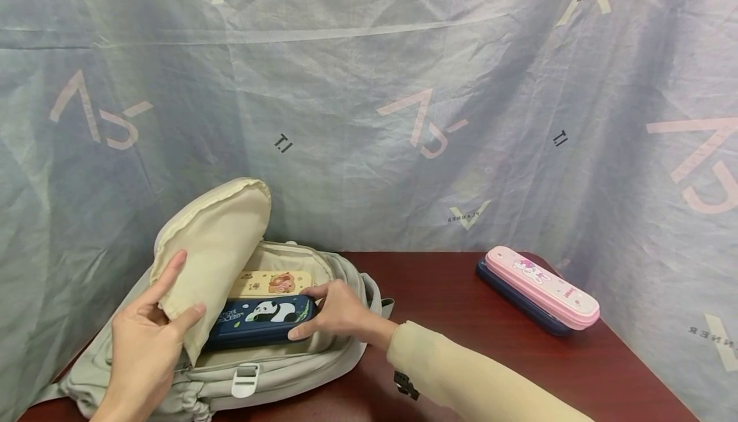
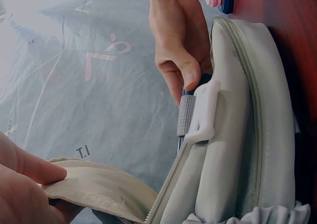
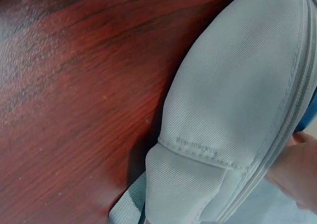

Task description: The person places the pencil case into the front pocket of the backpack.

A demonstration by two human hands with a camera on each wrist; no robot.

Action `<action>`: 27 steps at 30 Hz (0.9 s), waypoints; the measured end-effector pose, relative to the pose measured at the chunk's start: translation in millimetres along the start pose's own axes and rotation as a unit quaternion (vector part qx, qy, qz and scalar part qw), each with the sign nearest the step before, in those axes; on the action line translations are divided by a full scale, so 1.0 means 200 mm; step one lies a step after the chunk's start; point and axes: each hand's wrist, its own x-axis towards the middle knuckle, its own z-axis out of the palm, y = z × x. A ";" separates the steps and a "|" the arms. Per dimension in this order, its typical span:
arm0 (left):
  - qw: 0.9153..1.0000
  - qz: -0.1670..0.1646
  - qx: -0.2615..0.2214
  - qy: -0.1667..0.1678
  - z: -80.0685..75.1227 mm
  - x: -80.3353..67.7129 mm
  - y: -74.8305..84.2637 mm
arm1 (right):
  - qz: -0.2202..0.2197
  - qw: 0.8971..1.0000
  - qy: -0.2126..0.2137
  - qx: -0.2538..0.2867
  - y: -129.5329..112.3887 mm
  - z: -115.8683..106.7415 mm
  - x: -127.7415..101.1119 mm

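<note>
A pale green-grey backpack (image 1: 323, 371) lies on the table with its flap (image 1: 221, 243) raised. My left hand (image 1: 147, 339) pinches the flap's edge between thumb and fingers, also visible in the left wrist view. Within the bag's opening, my right hand (image 1: 340, 310) grips the right end of a navy pencil case (image 1: 248, 323) with a panda picture. Behind it in the bag lies a yellow pencil case (image 1: 294, 279) with a cartoon print, partly covered by the flap. In the right wrist view the bag's side hides most of the right hand (image 3: 297, 169).
At the right of the dark red table (image 1: 426, 300), a pink pencil case (image 1: 542, 284) rests on top of a navy case (image 1: 519, 300). A grey printed curtain (image 1: 346, 121) hangs behind. A white buckle (image 1: 245, 380) sits on the bag's front.
</note>
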 end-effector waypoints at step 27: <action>1.000 0.001 -0.011 -0.009 0.00 0.00 0.00 | -0.001 0.991 -0.120 0.062 0.03 -0.11 0.08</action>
